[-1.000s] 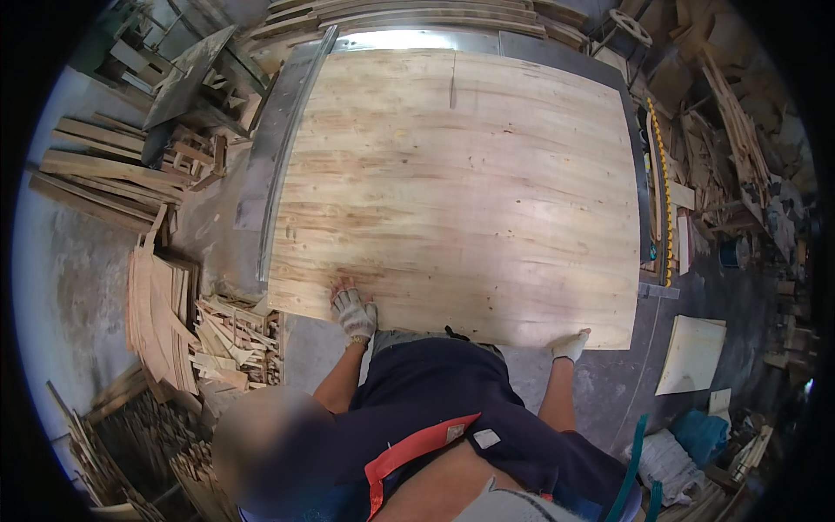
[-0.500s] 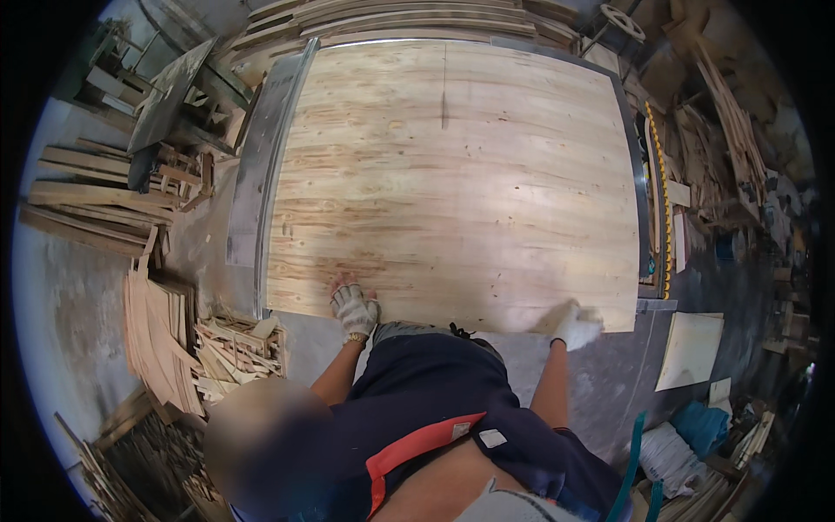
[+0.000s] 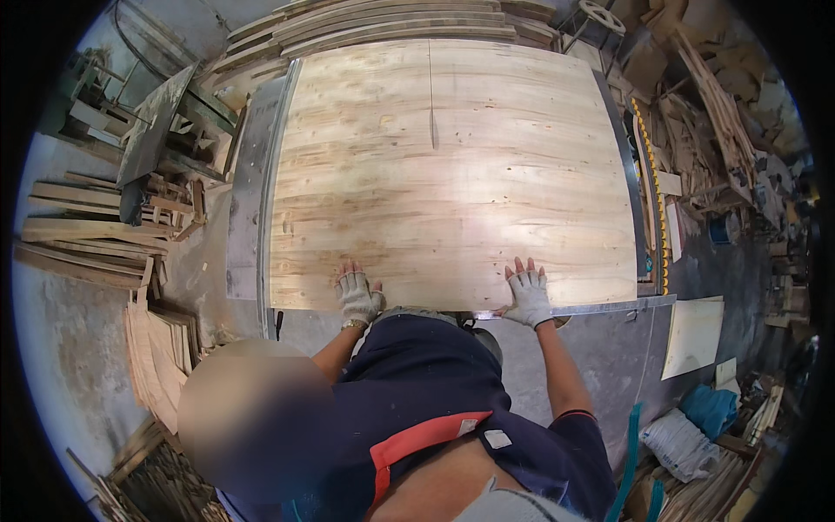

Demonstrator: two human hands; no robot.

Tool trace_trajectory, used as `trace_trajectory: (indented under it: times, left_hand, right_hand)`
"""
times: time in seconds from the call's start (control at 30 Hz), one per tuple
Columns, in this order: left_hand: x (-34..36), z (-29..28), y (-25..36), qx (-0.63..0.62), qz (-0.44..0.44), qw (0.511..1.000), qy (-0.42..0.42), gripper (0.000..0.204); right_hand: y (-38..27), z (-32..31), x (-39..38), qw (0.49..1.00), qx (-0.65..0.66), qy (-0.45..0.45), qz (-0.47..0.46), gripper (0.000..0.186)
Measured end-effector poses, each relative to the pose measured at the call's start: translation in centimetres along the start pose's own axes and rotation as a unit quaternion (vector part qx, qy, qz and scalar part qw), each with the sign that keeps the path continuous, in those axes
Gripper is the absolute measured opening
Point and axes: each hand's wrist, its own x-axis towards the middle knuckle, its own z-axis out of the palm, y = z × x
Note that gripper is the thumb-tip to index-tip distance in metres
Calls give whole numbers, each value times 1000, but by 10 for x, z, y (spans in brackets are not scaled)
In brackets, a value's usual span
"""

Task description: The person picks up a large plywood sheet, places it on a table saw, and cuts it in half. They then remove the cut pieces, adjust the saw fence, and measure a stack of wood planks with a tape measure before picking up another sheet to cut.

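Observation:
A wide sheet of plywood [image 3: 374, 191] with brown grain lies flat across a metal table. From its far edge a thin straight slit [image 3: 431, 96] runs toward me and ends in a darker, wider stretch. My left hand [image 3: 357, 297], in a pale fingerless glove, rests flat near the close edge, left of middle. My right hand [image 3: 528, 296], gloved alike, presses on the same edge further right with its fingers spread. Both hands are open, fingertips pointing away from me, palms on the wood. What lies beneath the sheet is hidden.
A grey metal rail [image 3: 277, 174] runs along the sheet's left side. To the right stands a yellow toothed strip [image 3: 654, 200]. Stacked boards [image 3: 391, 30] line the back, and timber [image 3: 87, 230] is piled at left. A pale panel [image 3: 693, 337] lies low at right.
The sheet has slid away from me, baring the table's metal edge at the front right. The slit reaches nearer. My right hand has moved left from the corner and now lies flat.

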Motion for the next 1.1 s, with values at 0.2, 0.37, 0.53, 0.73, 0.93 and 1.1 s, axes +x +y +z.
trace_trajectory:
  times: [0.2,0.37,0.53,0.73,0.93,1.1]
  left_hand:
    - [3,-1,1,-7,-1,1000,-1,79]
    - [3,0,1,-18,3,1000,14,77]
    - [4,-1,2,-26,8,998,49,74]
    - [22,0,20,-13,-26,997,70,78]
    - [33,1,29,16,-62,996,67,77]
    - [36,0,25,35,-41,996,74,69]
  right_hand:
    - [27,19,10,997,-4,37,-68,115]
    - [28,22,13,997,-28,38,-65,115]
    - [25,16,12,997,-34,29,-62,121]
    - [28,11,24,989,-50,104,-94,120]
    - [29,6,33,993,-41,72,-81,111]
    - [25,-1,32,992,-28,93,-81,102]
